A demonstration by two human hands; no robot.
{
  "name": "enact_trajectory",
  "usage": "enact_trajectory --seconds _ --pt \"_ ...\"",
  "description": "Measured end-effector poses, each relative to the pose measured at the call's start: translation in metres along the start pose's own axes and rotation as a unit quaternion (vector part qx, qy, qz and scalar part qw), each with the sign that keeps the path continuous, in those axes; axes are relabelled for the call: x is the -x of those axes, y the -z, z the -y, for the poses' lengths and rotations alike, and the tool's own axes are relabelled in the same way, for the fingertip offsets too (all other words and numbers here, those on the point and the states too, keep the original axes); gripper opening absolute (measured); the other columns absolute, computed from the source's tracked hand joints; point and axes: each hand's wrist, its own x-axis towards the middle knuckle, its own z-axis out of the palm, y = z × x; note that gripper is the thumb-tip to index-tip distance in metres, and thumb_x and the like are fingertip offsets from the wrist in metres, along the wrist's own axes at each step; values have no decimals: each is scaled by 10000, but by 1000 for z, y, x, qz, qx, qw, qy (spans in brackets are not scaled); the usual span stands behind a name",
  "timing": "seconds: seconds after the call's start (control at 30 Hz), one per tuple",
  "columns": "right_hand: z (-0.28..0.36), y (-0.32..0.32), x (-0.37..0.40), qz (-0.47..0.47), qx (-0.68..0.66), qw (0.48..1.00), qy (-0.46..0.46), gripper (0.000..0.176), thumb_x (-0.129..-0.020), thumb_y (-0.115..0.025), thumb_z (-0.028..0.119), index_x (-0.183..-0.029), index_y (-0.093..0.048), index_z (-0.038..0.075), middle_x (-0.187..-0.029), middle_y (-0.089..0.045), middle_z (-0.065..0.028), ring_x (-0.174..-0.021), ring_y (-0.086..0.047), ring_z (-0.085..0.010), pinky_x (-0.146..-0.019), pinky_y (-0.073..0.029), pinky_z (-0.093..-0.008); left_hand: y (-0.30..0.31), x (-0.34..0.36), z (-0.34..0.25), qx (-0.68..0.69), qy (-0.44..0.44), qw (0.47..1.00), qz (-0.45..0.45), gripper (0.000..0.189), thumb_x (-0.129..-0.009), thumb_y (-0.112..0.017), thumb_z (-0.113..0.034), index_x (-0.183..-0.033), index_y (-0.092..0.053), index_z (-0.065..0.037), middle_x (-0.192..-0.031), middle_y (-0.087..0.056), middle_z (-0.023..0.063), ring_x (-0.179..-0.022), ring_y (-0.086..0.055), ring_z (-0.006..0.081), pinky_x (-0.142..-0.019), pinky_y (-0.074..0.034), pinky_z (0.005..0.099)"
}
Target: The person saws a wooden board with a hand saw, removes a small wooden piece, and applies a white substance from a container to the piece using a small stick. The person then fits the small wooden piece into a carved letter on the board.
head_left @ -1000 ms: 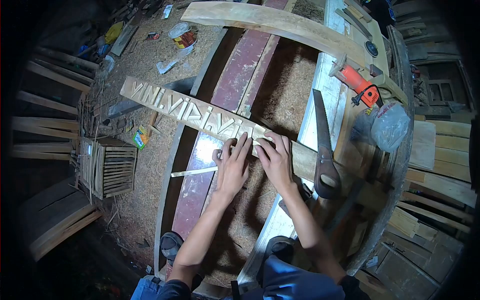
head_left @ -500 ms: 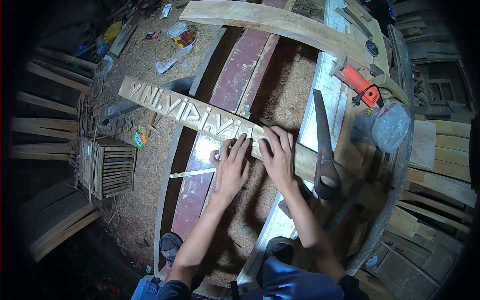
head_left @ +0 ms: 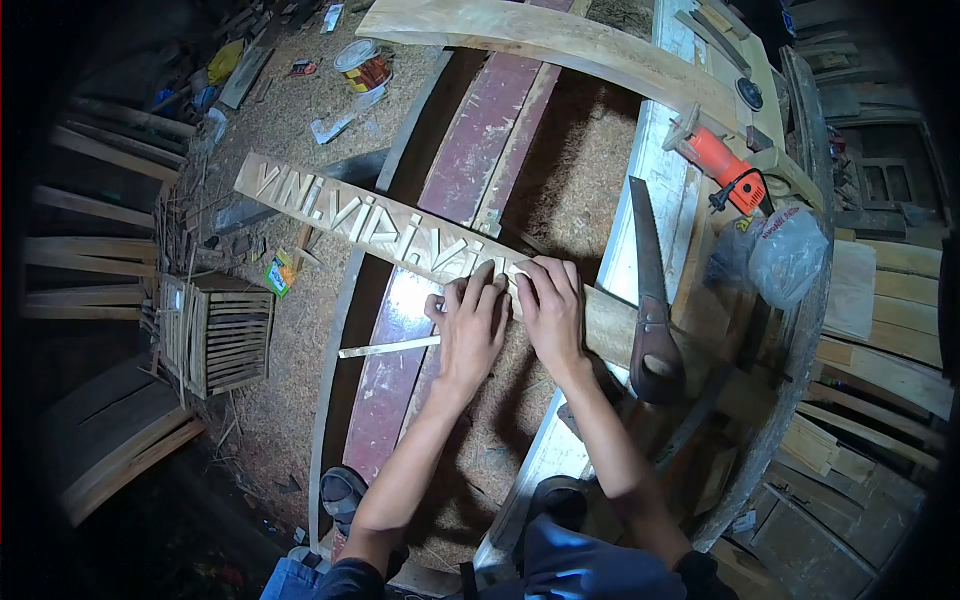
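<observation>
A long wooden board (head_left: 330, 208) lies slantwise across the supports, with raised letters made of thin wood strips (head_left: 378, 226) reading "VINI.VIDI.VI" up to my fingers. My left hand (head_left: 473, 325) is bent over the last letters, fingertips together and pressed down; whatever they pinch is hidden. Just to its right, my right hand (head_left: 552, 310) grips the board, its fingers curled at the far edge and the thumb toward the left hand. A loose pale strip (head_left: 390, 347) sticks out below the left hand. The handsaw (head_left: 650, 290) lies to the right, across the board's end.
An orange power tool (head_left: 715, 155) and a plastic bag (head_left: 787, 257) sit on the right-hand planks. A wide curved plank (head_left: 560, 40) spans the far side. A paint can (head_left: 362, 65) stands on the shavings-covered floor, and a slatted crate (head_left: 220, 335) is at left.
Both hands stay at the same spot on the board. The left hand has shifted slightly right, its fingertips closer to the right hand, and the right fingers have drawn together a little.
</observation>
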Motion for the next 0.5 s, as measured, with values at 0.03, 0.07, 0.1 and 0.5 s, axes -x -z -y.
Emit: enact_trajectory --seconds 0.03,0.07,0.1,0.5 --pt "-1 1 1 -1 0 1000 -1 207 -920 -707 38 -1121 -708 -10 -1088 -658 -156 -1009 -601 -363 -882 -499 -452 -1 0 0 -1 -1 1000 0 346 -976 -671 -224 -1310 -631 -145 -1462 -557 16 -1197 -509 275 -1045 -257 555" --pt "-1 2 2 7 -6 1000 -4 222 -918 -713 47 -1133 -707 -10 -1102 -656 -156 -1023 -600 -362 -893 -498 -454 -1 1 1 4 -1 1000 2 344 -964 -682 -209 -1298 -639 -143 -1461 -559 12 -1195 -510 274 -1045 -254 555" --pt "0 5 1 15 -12 1000 -7 238 -917 -718 55 -1145 -705 -10 -1116 -655 -156 -1036 -599 -362 -904 -497 -455 0 1 1 9 -1 1000 4 343 -951 -693 -195 -1286 -646 -141 -1460 -562 7 -1192 -512 274 -1046 -252 556" --pt "-1 8 11 48 -38 998 13 312 -870 -759 89 -1169 -705 18 -1154 -643 -134 -1061 -593 -337 -922 -490 -456 2 0 5 50 1 999 -21 304 -879 -746 -135 -1180 -702 -142 -1311 -664 -13 -1118 -551 249 -1016 -272 535"
